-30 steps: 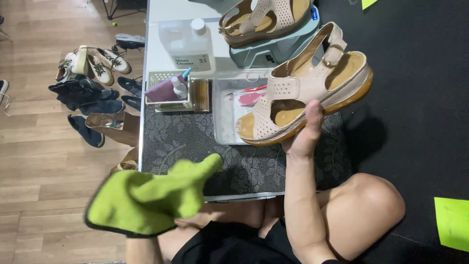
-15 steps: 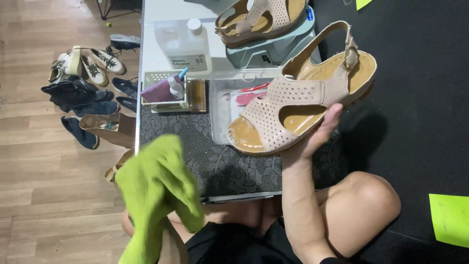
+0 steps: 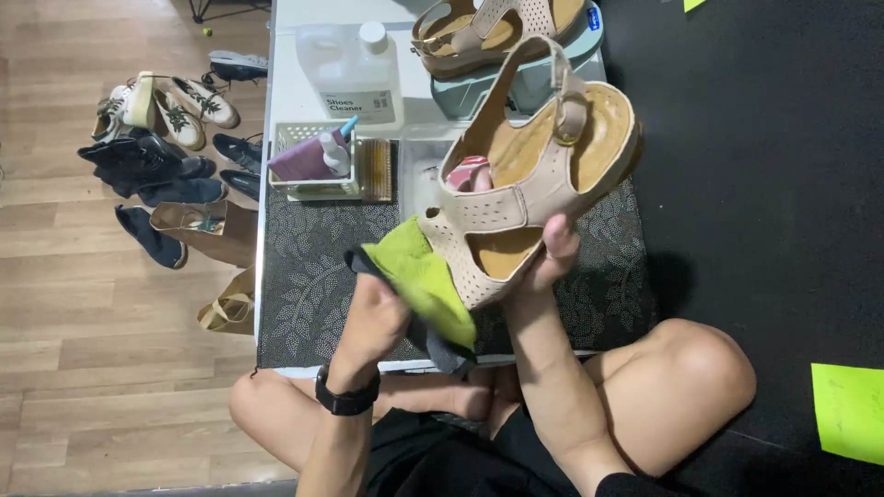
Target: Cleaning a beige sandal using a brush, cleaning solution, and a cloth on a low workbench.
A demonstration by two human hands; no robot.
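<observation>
My right hand (image 3: 551, 258) grips a beige perforated sandal (image 3: 534, 175) from beneath, holding it tilted above the low table. My left hand (image 3: 373, 317) holds a green cloth with a dark backing (image 3: 424, 281) and presses it against the sandal's toe end. A black watch sits on my left wrist. The second beige sandal (image 3: 479, 32) rests on a grey-green stand (image 3: 529, 78) at the back of the table.
A patterned dark mat (image 3: 304, 276) covers the low table. On it stand a white plastic jug (image 3: 350, 64), a small basket with a spray bottle (image 3: 318, 161) and a brush (image 3: 375, 170). Several shoes (image 3: 170, 138) lie on the wooden floor to the left. My bent knees frame the near edge.
My left hand brought the green cloth up from the lower left to the sandal's toe. My right hand turned the sandal more upright and closer to me.
</observation>
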